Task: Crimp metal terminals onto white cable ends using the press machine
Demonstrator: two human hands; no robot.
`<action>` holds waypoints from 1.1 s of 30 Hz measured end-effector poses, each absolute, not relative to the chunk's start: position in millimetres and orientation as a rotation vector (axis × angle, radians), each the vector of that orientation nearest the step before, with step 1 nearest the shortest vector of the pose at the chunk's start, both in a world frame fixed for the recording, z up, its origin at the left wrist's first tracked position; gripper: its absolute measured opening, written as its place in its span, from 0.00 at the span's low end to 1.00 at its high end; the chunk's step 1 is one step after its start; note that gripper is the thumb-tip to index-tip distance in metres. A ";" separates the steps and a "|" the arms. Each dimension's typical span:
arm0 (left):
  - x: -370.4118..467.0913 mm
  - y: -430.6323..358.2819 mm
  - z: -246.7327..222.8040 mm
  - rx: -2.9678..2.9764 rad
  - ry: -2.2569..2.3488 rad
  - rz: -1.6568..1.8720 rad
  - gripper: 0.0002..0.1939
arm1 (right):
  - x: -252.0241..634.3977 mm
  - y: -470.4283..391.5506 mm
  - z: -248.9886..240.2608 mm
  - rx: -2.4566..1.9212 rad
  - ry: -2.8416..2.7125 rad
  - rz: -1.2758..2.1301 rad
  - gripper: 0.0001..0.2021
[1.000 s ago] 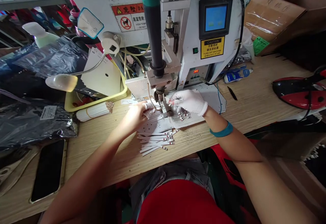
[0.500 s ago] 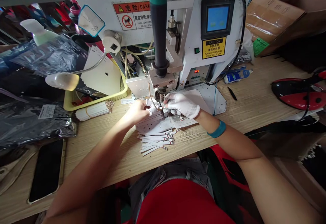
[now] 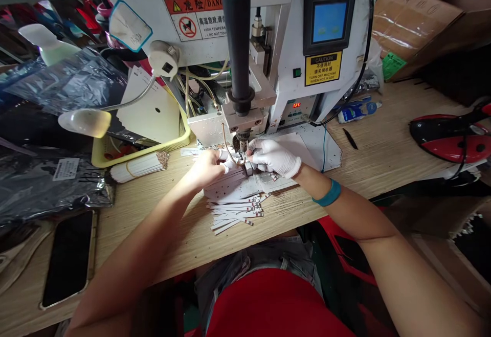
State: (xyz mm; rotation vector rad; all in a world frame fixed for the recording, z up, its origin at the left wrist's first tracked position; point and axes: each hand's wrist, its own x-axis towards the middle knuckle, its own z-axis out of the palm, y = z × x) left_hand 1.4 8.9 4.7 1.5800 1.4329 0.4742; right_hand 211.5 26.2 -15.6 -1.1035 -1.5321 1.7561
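Observation:
My left hand [image 3: 209,167], with white covers on some fingertips, is closed in a pinch just left of the soldering machine's tip [image 3: 243,145]. My right hand [image 3: 274,157], in a white glove, pinches close to the tip from the right. Whatever the fingers hold is too small and hidden to name. Below the tip sits a small metal block [image 3: 248,168]. A bent copper-coloured tube [image 3: 226,145] curves down between my hands. Nearer me lies a loose pile of thin white strips [image 3: 232,211] with small dark and red ends.
A bundle of white strips [image 3: 140,167] lies left, before a yellow basket [image 3: 143,155]. A phone [image 3: 69,257] rests at the front left. The machine's screen [image 3: 329,21] stands behind my hands. At right are a blue-and-white packet [image 3: 358,110] and a red-and-black object [image 3: 452,137].
Both hands stay at the tip with almost no movement. The red digits on the machine's lower display have changed. The view has shifted slightly, mostly seen at the left.

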 end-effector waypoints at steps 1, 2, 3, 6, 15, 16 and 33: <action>1.3 8.6 5.0 1.586 1.428 0.460 0.04 | 211.4 26.1 -15.5 -1.105 -1.529 1.756 0.05; 1.2 8.4 5.1 1.593 1.421 0.438 0.05 | 211.3 26.0 -15.4 -1.104 -1.520 1.761 0.05; 1.1 8.3 5.0 1.600 1.416 0.418 0.05 | 211.1 25.8 -15.2 -1.100 -1.508 1.769 0.05; 0.4 8.1 3.9 1.608 1.427 0.411 0.06 | 210.7 25.3 -14.4 -1.082 -1.448 1.808 0.05; -0.5 10.1 4.4 1.590 1.413 0.432 0.02 | 209.3 24.7 -11.1 -1.090 -1.417 1.801 0.06; -0.5 10.3 4.7 1.589 1.421 0.420 0.02 | 209.7 24.8 -10.7 -1.095 -1.421 1.800 0.06; -3.8 -6.3 16.9 1.633 1.320 0.341 0.07 | 258.2 40.5 7.7 -1.082 -2.210 1.227 0.07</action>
